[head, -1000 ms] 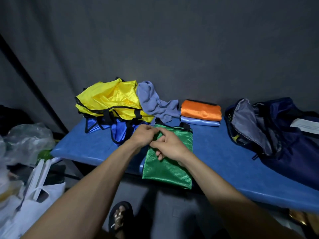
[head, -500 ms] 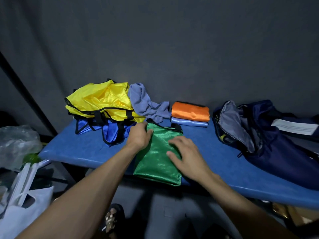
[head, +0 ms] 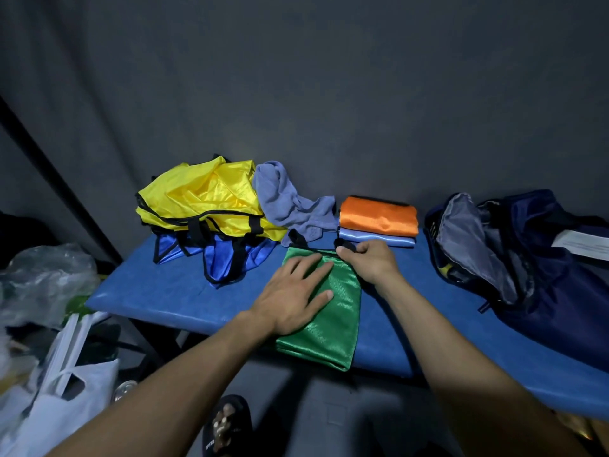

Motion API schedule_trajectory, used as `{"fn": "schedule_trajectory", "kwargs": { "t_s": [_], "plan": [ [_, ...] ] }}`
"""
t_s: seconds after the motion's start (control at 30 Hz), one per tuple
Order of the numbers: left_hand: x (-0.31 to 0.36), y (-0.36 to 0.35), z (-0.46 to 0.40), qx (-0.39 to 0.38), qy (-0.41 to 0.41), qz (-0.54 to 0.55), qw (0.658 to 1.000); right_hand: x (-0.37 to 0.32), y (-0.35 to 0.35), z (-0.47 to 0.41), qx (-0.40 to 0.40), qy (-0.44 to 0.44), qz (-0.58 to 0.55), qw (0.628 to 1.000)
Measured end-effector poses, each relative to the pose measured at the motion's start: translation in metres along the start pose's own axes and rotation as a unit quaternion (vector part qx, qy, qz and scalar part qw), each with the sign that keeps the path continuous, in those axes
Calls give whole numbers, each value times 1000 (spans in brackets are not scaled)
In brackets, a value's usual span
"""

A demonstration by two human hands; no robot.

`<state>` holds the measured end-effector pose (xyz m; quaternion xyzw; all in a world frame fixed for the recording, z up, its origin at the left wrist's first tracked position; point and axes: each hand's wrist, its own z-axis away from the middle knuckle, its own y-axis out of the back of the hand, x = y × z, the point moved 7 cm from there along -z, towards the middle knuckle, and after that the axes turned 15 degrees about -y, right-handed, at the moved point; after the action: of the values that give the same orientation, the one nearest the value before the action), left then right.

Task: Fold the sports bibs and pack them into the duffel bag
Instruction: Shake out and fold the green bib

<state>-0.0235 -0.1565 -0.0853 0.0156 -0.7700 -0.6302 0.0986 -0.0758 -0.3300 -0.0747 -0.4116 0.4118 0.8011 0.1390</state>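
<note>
While the left hand [head: 298, 293] lies flat with straight fingers on the glossy green bib [head: 333, 311], probably pinning the slippery fold, the right hand [head: 369, 260] pinches its black-trimmed strap at one o'clock. The soft navy duffel bag [head: 540, 265] gapes open at three o'clock on the padded blue bench [head: 171, 291].

A folded bib [head: 333, 311] lies at the table's [head: 171, 291] front edge, overhanging it. Behind it to the left sits a heap of loose bibs [head: 211, 212], a towel [head: 290, 206] leaning on the heap's right side. Right of the towel, two folded bibs [head: 379, 222] are stacked. The duffel bag [head: 527, 258] lies at the table's right end. Plastic bags [head: 49, 374] sit on the floor at left.
</note>
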Motion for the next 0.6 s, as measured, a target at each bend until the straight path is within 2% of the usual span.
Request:
{"fn": "schedule_trajectory", "kwargs": {
  "t_s": [0.13, 0.2, 0.4, 0.5, 0.6],
  "plan": [
    [0, -2, 1, -12, -11, -8, 1000, -5, 0, -9, -21, -32, -118, 992],
    [0, -3, 0, -26, -9, -12, 1000, -10, 2, -12, -26, -18, -156, 987],
    [-5, 3, -6, -43, -2, -35, 998, -9, 1, -21, 49, 74, 4, 996],
    [-7, 2, -8, -45, -2, -41, 998, -16, 7, -12, 23, 123, 24, 992],
    [-10, -2, -7, -42, -1, -34, 999, -17, 14, -6, -8, 123, 112, 986]
  ]
}}
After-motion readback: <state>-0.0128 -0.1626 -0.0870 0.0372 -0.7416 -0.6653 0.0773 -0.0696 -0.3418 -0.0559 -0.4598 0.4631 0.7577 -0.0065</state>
